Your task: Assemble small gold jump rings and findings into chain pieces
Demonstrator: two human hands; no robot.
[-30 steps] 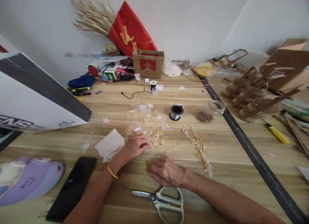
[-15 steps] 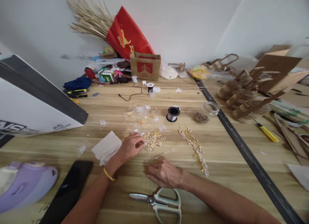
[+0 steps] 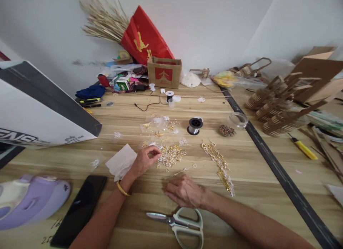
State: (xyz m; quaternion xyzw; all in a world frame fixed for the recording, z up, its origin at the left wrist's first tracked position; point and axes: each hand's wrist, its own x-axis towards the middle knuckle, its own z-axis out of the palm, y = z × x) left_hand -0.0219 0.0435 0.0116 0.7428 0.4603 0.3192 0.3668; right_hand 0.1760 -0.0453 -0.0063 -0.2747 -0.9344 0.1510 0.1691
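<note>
My left hand is at the left edge of a pile of small gold and silver pieces, thumb and forefinger pinched together; what is between the tips is too small to make out. Closed and resting on the table, my right hand lies just below a thin chain with a ring; anything inside its fingers is hidden. Scissors with pale handles lie below it. Several gold and silver chains are spread to the right. A white paper sheet lies beside my left wrist.
A black spool of wire and a clear jar of beads stand beyond the pile. At the left are a black phone, a purple device and a large box. Small woven baskets and a yellow cutter are at the right.
The whole view has shifted slightly. My left thumb and forefinger, earlier curled over the pile's left edge, now show a clearer pinch there. My right hand stays beside the thin chain.
</note>
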